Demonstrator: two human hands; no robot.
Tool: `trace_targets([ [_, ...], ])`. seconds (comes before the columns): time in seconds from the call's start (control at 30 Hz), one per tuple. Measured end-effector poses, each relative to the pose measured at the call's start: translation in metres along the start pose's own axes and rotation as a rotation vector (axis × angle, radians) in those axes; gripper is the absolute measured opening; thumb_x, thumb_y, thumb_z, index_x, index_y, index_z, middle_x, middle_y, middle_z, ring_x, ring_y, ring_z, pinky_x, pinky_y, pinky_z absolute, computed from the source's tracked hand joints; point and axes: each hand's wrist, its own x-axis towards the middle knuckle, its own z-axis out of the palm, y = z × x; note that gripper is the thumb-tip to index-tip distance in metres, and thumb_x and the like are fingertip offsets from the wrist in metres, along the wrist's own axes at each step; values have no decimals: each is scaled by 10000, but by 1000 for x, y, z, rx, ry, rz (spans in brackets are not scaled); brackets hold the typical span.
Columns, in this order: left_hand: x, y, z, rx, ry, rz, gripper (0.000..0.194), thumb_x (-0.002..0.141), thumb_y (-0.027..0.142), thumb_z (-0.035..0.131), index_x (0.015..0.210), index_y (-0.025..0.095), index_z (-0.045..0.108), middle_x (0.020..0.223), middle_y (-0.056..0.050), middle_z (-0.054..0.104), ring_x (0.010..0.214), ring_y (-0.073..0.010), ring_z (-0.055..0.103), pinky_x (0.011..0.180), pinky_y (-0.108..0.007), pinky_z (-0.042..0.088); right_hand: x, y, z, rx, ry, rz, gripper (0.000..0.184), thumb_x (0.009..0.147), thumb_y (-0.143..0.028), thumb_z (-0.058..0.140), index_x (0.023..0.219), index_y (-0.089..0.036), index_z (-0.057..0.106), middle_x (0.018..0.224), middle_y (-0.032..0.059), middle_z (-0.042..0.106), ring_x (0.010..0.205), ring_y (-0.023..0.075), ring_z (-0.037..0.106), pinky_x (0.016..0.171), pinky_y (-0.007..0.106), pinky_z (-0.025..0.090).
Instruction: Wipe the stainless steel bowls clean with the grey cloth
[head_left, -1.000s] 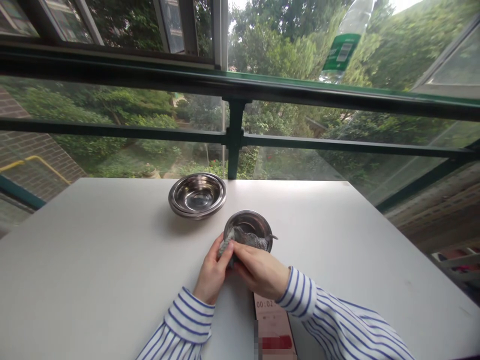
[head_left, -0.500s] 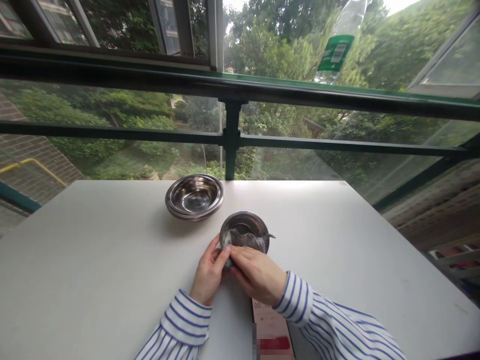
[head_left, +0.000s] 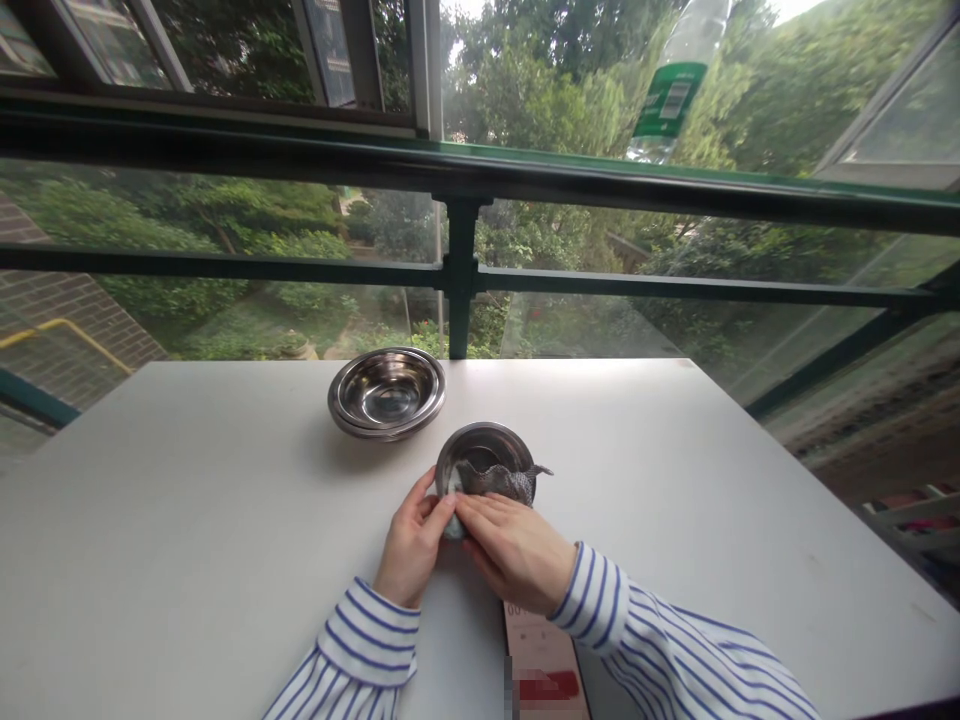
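Observation:
A small steel bowl (head_left: 487, 445) stands on the white table (head_left: 187, 520) just beyond my hands. A grey mesh cloth (head_left: 506, 483) lies over its near rim. My left hand (head_left: 411, 540) grips the bowl's near left edge, fingers curled. My right hand (head_left: 517, 550) presses on the cloth at the bowl's near side, fingers together and closed on the fabric. A larger steel bowl (head_left: 386, 392) sits farther back and to the left, nothing in it.
A phone (head_left: 544, 665) lies on the table under my right wrist. A green metal railing (head_left: 461, 270) with glass runs behind the table. A plastic bottle (head_left: 671, 85) stands on the top rail at the right.
Both hands and the small bowl stay in place; the fingers shift slightly on the cloth, and the view drifts a little to the right.

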Motion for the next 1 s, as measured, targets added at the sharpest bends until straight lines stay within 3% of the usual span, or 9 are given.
trace_targets([
  [0.17,1,1,-1,60,42,-23,590,669,296,670,1204,142,478,591,42,569,543,-112,548,533,-233,490,-10,11,-20,-76,-125,-40,369,832,-208,416,1189,-126,459,1136,111,585,1037,212,531,937,380,359],
  [0.33,3,0,0,75,40,-28,634,668,311,669,1242,156,450,648,20,582,581,-138,561,551,-295,519,-18,24,-41,-174,-197,-63,322,763,-145,463,1077,-127,534,1061,126,612,1033,238,527,926,403,349],
  [0.47,3,-1,1,51,28,-20,594,683,298,662,1228,156,472,605,40,563,558,-114,548,541,-241,499,-5,15,-30,-8,-184,-101,301,792,-140,432,1083,-121,504,1010,115,622,968,201,563,862,335,412],
  [0.6,3,2,0,21,8,-7,517,678,270,670,1162,142,539,707,-7,636,678,-123,594,643,-218,495,17,11,-17,120,-110,-92,298,854,-143,349,1124,-102,467,1089,115,585,1064,169,514,908,280,402],
  [0.7,2,5,0,19,13,-70,536,668,278,671,1171,158,531,690,-7,632,602,-131,588,557,-247,508,30,20,-14,47,-157,-50,298,857,-143,357,1120,-98,491,1148,105,560,1086,160,493,960,260,357],
  [0.9,-1,7,6,17,48,-128,589,641,279,685,1187,137,517,585,14,583,507,-136,566,453,-243,487,35,30,-10,-75,-174,130,280,816,-120,380,1016,-28,552,1063,215,565,991,258,521,899,407,380],
  [1.0,-1,7,6,7,26,-130,548,659,272,668,1173,139,529,595,13,585,508,-126,558,457,-234,484,36,28,-12,-56,-244,92,226,790,-106,404,921,-73,586,991,156,597,942,219,530,866,338,395],
])
